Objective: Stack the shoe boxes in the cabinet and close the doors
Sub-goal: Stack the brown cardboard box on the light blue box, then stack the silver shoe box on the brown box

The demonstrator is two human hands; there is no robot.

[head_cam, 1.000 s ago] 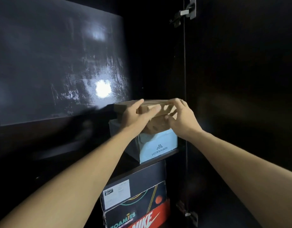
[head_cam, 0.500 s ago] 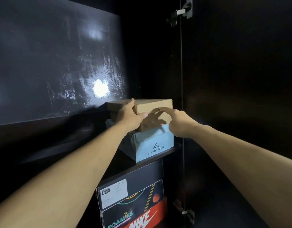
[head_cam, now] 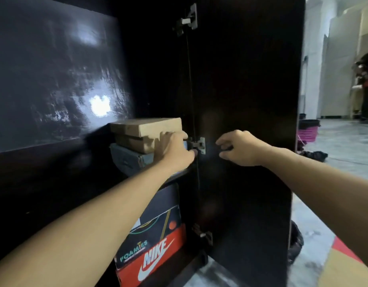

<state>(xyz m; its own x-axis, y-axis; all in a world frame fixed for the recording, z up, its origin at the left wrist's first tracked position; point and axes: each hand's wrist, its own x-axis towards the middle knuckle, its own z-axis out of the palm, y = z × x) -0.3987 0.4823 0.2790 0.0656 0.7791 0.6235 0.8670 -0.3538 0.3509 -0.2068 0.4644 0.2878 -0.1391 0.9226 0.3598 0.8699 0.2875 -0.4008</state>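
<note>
On the upper shelf: a brown cardboard box (head_cam: 146, 134) is seen stacked on a pale blue box (head_cam: 128, 158), both close to the shelf's right end, beside the middle hinge (head_cam: 199, 145)
Below the shelf: a dark box (head_cam: 158, 212) lettered FOAMIES is stacked on a red Nike box (head_cam: 152, 259), at the cabinet's bottom right corner
Left hand (head_cam: 176, 151): laid flat against the front end of the two upper boxes, fingers together, nothing gripped
Right hand (head_cam: 238, 148): held apart from the boxes in front of the open right door (head_cam: 247, 121), fingers loosely curled, nothing held; contact with the door cannot be told
Doors: the right door is swung fully open on three hinges; a glossy dark panel (head_cam: 54, 75) is seen at the left
Floor: pale marble (head_cam: 345, 154) is seen past the door's outer edge
</note>
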